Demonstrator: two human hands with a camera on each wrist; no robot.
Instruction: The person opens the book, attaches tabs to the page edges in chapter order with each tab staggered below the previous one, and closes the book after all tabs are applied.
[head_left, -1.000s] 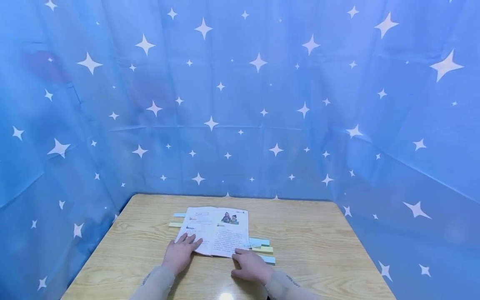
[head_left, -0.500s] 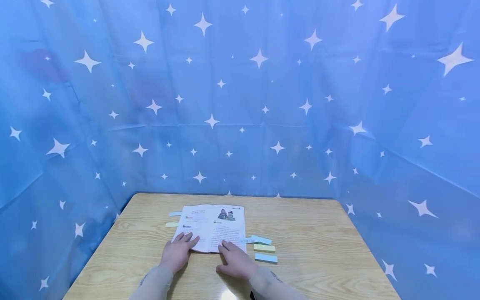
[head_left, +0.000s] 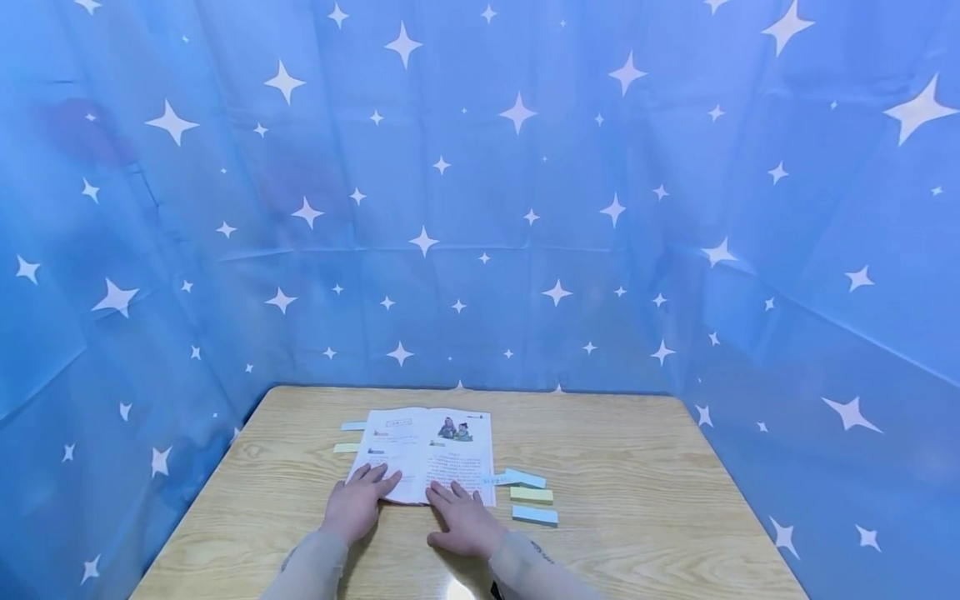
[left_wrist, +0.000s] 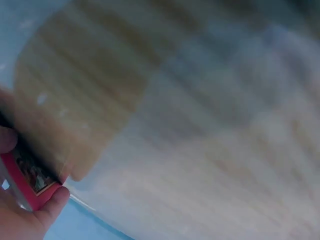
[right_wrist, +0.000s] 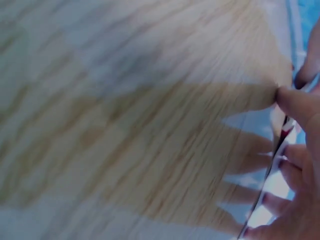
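Note:
An open book (head_left: 408, 467) lies on the wooden table, with printed text and a small picture of two figures on its right page. On the lower left page rests my left hand (head_left: 354, 506), fingers spread. My right hand (head_left: 467, 525) lies with its fingertips on the lower part of the right page. A red cover corner (left_wrist: 36, 200) shows beside the left thumb and finger in the left wrist view. In the right wrist view, the right fingers (right_wrist: 275, 204) reach over the book's near edge. A light blue strip with writing (head_left: 493, 480) sticks out at the right page's edge.
Right of the book lie a blue sticky-note pad (head_left: 525, 478), a yellow pad (head_left: 532, 496) and another blue pad (head_left: 535, 517). A blue strip (head_left: 353, 426) and a yellow strip (head_left: 347, 447) show at its left. Behind the table (head_left: 637, 500) hangs a blue star-patterned curtain (head_left: 480, 208).
My right hand has moved left from the book's lower right corner onto the right page. The book has shifted slightly left, apart from the pads. The left hand has hardly moved.

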